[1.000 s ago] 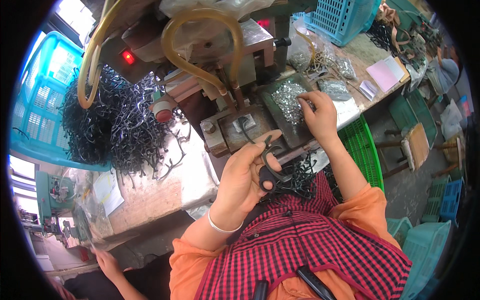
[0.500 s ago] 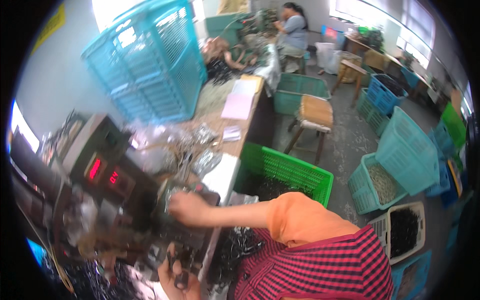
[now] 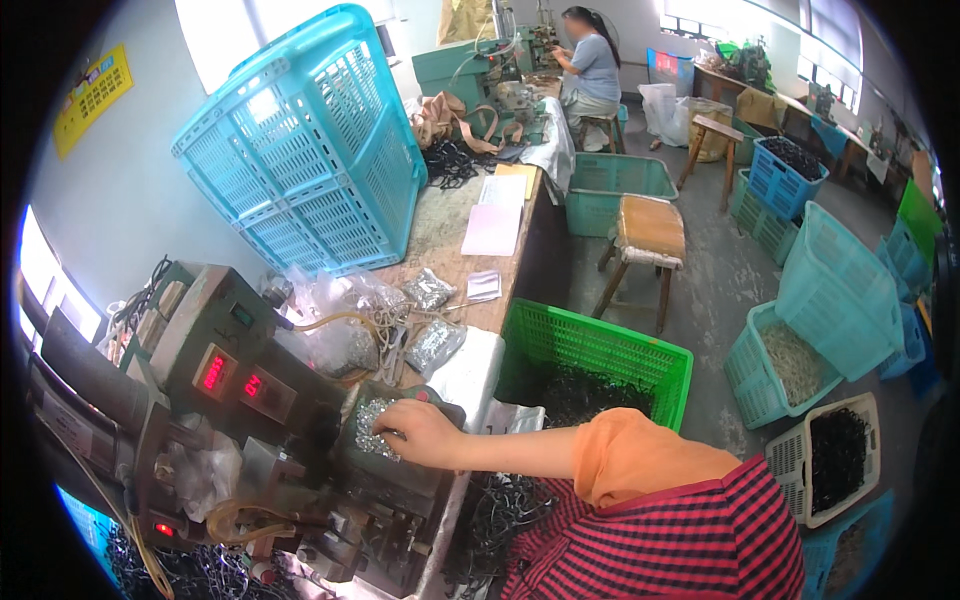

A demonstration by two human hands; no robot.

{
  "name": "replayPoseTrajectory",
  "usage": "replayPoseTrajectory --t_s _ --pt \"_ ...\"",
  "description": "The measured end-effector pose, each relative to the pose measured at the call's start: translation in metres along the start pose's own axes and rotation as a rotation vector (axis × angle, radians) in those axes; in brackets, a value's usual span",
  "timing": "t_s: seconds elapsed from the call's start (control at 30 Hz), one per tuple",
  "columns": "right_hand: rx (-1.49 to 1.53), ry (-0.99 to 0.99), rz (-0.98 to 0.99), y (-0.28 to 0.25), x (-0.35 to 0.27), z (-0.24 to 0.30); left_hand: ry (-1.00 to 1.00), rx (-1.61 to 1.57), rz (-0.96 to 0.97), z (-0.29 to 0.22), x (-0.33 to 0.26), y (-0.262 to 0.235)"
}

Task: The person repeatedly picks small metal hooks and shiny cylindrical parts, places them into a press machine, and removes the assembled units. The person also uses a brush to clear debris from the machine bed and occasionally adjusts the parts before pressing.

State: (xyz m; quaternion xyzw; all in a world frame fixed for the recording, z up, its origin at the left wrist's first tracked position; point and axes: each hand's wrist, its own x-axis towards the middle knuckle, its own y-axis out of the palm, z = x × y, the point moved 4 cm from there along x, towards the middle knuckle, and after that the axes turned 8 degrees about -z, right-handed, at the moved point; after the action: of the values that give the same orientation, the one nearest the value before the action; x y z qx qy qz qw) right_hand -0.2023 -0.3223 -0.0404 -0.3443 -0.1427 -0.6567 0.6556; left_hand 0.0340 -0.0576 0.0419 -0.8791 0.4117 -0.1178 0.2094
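My right hand [image 3: 420, 432] reaches from the right, fingers curled down and drawn together at a tray of small shiny metal pieces [image 3: 372, 425]. Whatever the fingertips hold is too small or hidden to make out. The tray sits on a dark machine [image 3: 215, 335] with red lit displays, beside a red button [image 3: 422, 394]. Below the tray stands the machine's metal fixture [image 3: 350, 535]. My left hand does not show. Dark strips [image 3: 495, 525] lie in a tangle between the bench edge and my striped clothing.
Clear bags of metal pieces [image 3: 432, 345] and papers [image 3: 492, 228] lie on the bench behind the tray. A tall blue crate [image 3: 300, 150] stands there too. Right of the bench are a green crate [image 3: 600, 345] of dark strips and a wooden stool [image 3: 648, 228]. A person [image 3: 590, 70] sits farther back.
My left hand, which held a small dark piece near the machine's fixture, has gone out of sight. My right hand stays at the tray. The view has shifted and become sharper.
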Motion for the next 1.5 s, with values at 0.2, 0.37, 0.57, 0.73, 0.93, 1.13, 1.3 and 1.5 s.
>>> replayPoseTrajectory --t_s 0.2,0.37,0.57,0.73,0.93,1.13,1.3,1.5 --pt "0.111 0.061 0.061 0.026 0.01 0.022 0.194 1.179 0.046 0.061 0.031 -0.005" --pt "0.026 -0.033 -0.076 -0.008 -0.004 0.004 0.16 1.109 -0.044 0.082 0.038 -0.002" --pt "0.133 0.007 0.006 -0.028 -0.008 0.034 0.356 0.626 -0.586 0.087 0.023 -0.009" --pt "0.352 -0.021 0.187 0.016 0.019 0.092 0.221 0.185 -0.799 0.068 0.033 -0.002" --pt "0.564 0.261 0.257 0.052 0.012 0.105 0.398 -0.525 -0.952 0.03 0.031 -0.004" --pt "0.903 0.481 0.361 0.06 0.012 0.119 0.782 -0.395 -0.807 -0.086 0.028 0.0" --pt "0.776 0.455 0.254 0.046 -0.002 0.136 0.865 -0.627 -0.669 -0.108 0.031 0.0" --pt "0.129 -0.115 0.172 -0.005 0.001 0.095 1.274 0.063 -0.192 -0.09 -0.002 0.053"
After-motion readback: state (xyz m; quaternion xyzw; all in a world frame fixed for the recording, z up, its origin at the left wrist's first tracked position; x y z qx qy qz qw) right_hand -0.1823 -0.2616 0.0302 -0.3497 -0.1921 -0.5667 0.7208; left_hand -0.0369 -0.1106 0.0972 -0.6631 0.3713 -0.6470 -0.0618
